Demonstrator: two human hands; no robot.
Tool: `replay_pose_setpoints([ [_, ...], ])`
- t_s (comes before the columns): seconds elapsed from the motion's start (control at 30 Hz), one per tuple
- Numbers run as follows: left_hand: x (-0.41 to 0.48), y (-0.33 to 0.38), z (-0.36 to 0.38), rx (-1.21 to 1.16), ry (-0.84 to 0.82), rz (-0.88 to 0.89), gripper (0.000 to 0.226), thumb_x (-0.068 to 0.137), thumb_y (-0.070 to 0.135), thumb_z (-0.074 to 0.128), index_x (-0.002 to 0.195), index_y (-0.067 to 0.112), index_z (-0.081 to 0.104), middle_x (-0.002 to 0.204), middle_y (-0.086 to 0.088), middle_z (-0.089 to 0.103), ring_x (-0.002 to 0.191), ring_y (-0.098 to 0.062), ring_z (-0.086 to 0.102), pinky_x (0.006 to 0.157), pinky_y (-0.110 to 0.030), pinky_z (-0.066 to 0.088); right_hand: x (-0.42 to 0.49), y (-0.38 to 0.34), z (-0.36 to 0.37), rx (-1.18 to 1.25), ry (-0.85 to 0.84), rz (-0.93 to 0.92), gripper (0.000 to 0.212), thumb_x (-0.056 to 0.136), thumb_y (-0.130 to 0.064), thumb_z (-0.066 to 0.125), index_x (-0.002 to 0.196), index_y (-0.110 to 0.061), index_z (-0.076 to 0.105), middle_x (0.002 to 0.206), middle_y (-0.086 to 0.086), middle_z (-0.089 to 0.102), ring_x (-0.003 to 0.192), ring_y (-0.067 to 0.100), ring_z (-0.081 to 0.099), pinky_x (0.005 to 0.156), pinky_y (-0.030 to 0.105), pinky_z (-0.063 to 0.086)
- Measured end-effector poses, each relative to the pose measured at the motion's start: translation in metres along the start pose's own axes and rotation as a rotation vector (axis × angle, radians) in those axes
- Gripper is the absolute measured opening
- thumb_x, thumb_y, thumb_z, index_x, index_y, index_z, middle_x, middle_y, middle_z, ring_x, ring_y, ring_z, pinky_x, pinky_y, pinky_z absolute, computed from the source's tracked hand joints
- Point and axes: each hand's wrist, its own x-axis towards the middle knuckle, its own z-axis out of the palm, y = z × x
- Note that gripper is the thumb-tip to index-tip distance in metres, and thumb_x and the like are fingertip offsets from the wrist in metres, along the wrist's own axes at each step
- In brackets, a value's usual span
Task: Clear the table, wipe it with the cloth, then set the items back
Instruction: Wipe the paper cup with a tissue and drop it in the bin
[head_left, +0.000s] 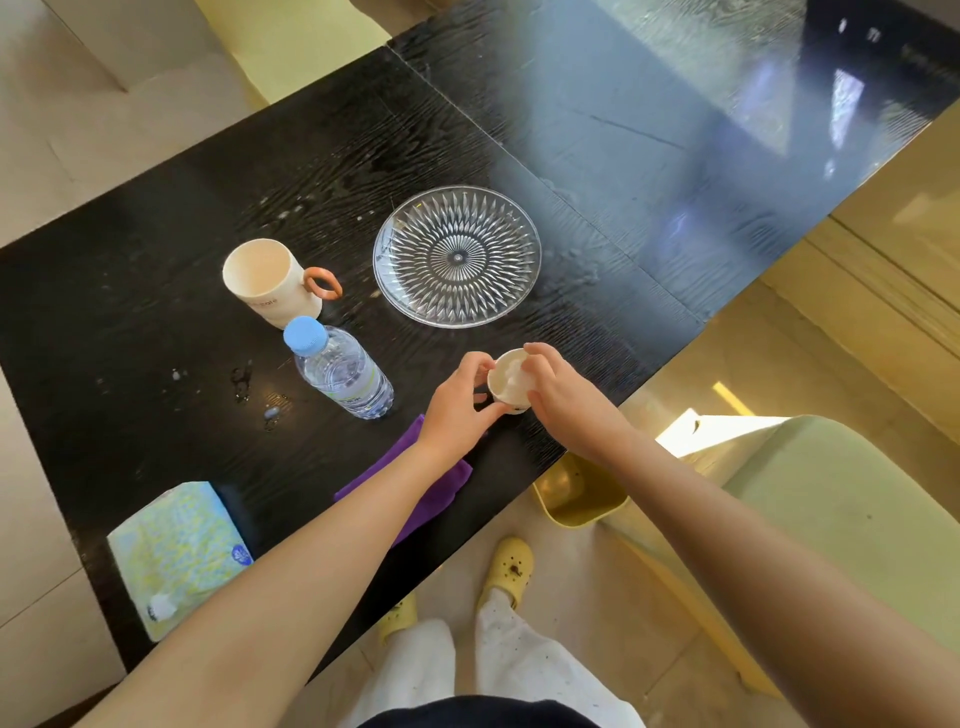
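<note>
Head view: left hand (457, 402) and right hand (558, 392) clasp small bowl (506, 384)

One black bench (156, 312). On it: one cream mug (267, 280) with orange handle, one clear glass plate (457, 256), one water bottle (340, 370) with blue cap, one small cream bowl (510, 385), one purple cloth (441, 486), one tissue pack (176, 556). Two hands: left (457, 410), right (558, 395). Two yellow shoes (511, 564) on floor.

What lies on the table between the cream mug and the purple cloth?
In the head view, the water bottle stands between the mug and the purple cloth.
</note>
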Motion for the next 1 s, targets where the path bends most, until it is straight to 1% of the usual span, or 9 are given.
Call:
replay_pose_setpoints([
  [0.1,0.002,0.0,0.002,0.023,-0.009,0.014,0.051,0.08,0.013,0.07,0.124,0.024,0.046,0.12,0.001,0.062,0.115,-0.01,0.057,0.092,-0.024,0.05,-0.003,0.004,0.002,-0.26,0.059,-0.063,0.036,0.089,-0.018,0.059,0.124,-0.012,0.055,0.141,0.009,0.039,0.128,0.028,0.036,0.103,0.038,0.041],
  [0.17,0.004,-0.002,0.003,0.08,-0.04,0.029,0.058,0.081,0.013,0.07,0.132,0.023,0.044,0.129,-0.001,0.057,0.12,-0.011,0.053,0.09,-0.021,0.049,-0.005,0.003,0.002,-0.346,0.072,-0.05,0.038,0.084,-0.019,0.066,0.12,-0.015,0.058,0.135,0.009,0.043,0.121,0.028,0.037,0.099,0.037,0.043],
  [0.3,0.007,-0.004,0.004,0.107,-0.195,0.055,0.078,0.078,0.02,0.073,0.143,0.032,0.031,0.144,0.004,0.043,0.127,-0.004,0.042,0.086,-0.011,0.041,-0.006,0.002,0.006,-0.365,-0.038,-0.061,0.047,0.082,-0.016,0.068,0.126,-0.016,0.053,0.132,0.007,0.047,0.119,0.024,0.04,0.096,0.031,0.045],
  [0.4,0.008,-0.004,0.011,0.149,-0.307,0.066,0.086,0.075,0.022,0.075,0.145,0.032,0.026,0.147,0.003,0.04,0.13,-0.009,0.041,0.095,-0.019,0.04,-0.005,0.0,0.003,-0.298,-0.062,-0.033,0.046,0.087,-0.016,0.062,0.13,-0.015,0.048,0.135,0.006,0.048,0.123,0.022,0.042,0.098,0.028,0.043],
  [0.5,0.009,-0.005,0.017,0.107,-0.304,0.041,0.081,0.075,0.022,0.076,0.142,0.029,0.031,0.141,0.003,0.048,0.125,-0.011,0.047,0.097,-0.023,0.042,0.0,-0.006,-0.002,-0.308,-0.134,-0.019,0.04,0.092,-0.015,0.055,0.131,-0.01,0.048,0.134,0.008,0.049,0.125,0.022,0.045,0.101,0.028,0.042],
  [0.6,0.008,-0.007,0.021,0.039,-0.254,0.041,0.066,0.077,0.02,0.073,0.134,0.029,0.041,0.132,0.004,0.055,0.116,-0.01,0.052,0.092,-0.02,0.043,0.002,-0.013,-0.003,-0.28,-0.227,-0.029,0.032,0.096,-0.014,0.046,0.126,-0.008,0.054,0.13,0.009,0.054,0.122,0.022,0.05,0.104,0.033,0.042],
  [0.67,0.009,-0.007,0.023,0.034,-0.232,0.041,0.057,0.079,0.017,0.069,0.13,0.028,0.044,0.127,0.002,0.059,0.112,-0.012,0.055,0.091,-0.022,0.045,-0.002,-0.017,-0.005,-0.24,-0.27,-0.017,0.033,0.097,-0.018,0.042,0.127,-0.007,0.054,0.13,0.008,0.056,0.118,0.023,0.053,0.1,0.036,0.045],
  [0.8,0.01,-0.007,0.024,0.04,-0.23,0.061,0.051,0.08,0.021,0.069,0.125,0.026,0.047,0.119,0.002,0.061,0.106,-0.013,0.057,0.091,-0.031,0.049,-0.016,-0.016,-0.008,-0.17,-0.374,0.05,0.051,0.091,-0.027,0.051,0.139,-0.017,0.038,0.133,0.003,0.053,0.11,0.022,0.058,0.088,0.037,0.055],
  [1.0,0.012,-0.003,0.027,0.041,-0.263,0.103,0.052,0.079,0.024,0.071,0.126,0.027,0.049,0.12,0.005,0.062,0.105,-0.006,0.056,0.089,-0.023,0.045,-0.001,-0.008,-0.016,-0.255,-0.563,0.036,0.059,0.085,-0.01,0.06,0.139,-0.014,0.04,0.132,0.008,0.053,0.116,0.026,0.054,0.093,0.035,0.051],
])
